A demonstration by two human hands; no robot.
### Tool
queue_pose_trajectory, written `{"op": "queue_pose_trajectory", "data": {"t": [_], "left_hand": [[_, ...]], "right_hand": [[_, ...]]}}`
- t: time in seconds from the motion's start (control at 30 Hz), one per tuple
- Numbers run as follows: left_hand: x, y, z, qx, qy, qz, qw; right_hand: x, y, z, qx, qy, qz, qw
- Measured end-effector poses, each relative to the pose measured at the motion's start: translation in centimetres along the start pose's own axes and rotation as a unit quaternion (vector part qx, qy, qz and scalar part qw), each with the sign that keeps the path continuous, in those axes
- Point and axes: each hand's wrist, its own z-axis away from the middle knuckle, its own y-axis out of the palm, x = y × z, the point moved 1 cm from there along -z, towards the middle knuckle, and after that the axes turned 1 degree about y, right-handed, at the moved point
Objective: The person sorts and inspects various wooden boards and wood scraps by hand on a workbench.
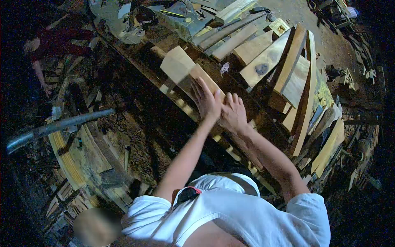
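A short, thick wooden board (pixel 207 79) slants across the workbench in front of me, its pale far end (pixel 177 64) pointing up and left. My left hand (pixel 207 99) lies along the board's near half, fingers stretched out and pressed against the wood. Close beside it, my right hand (pixel 233 112) has its fingers curled over the board's near end. The underside of the board and the right thumb are hidden.
Several planks (pixel 265 57) and long strips (pixel 303 94) lie to the right. A metal pipe (pixel 61 129) juts in from the left. One person in dark red (pixel 61 43) is at upper left; another person's head (pixel 96 226) shows at lower left. Wood scraps (pixel 66 197) cover the floor.
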Motion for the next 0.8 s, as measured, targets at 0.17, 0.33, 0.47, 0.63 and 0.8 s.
{"op": "queue_pose_trajectory", "data": {"t": [0.17,0.33,0.47,0.63,0.8], "left_hand": [[4.5,-3.6,-12.8,-0.021,0.015,0.02,0.999],[7.7,-4.8,-19.6,-0.012,0.051,0.098,0.994],[7.2,-4.0,-18.3,-0.038,0.112,0.114,0.986],[2.1,-2.8,-7.5,0.032,0.047,0.076,0.995],[-1.1,0.4,4.5,0.012,-0.028,0.002,1.0]], "right_hand": [[0.7,3.9,-12.1,-0.093,-0.044,-0.017,0.995],[1.9,4.3,-18.2,0.016,-0.004,0.017,1.0],[1.6,5.7,-17.2,-0.047,-0.026,0.113,0.992],[1.8,0.3,-7.9,0.173,0.02,0.085,0.981],[0.1,-0.5,4.7,0.03,0.02,-0.039,0.999]]}}
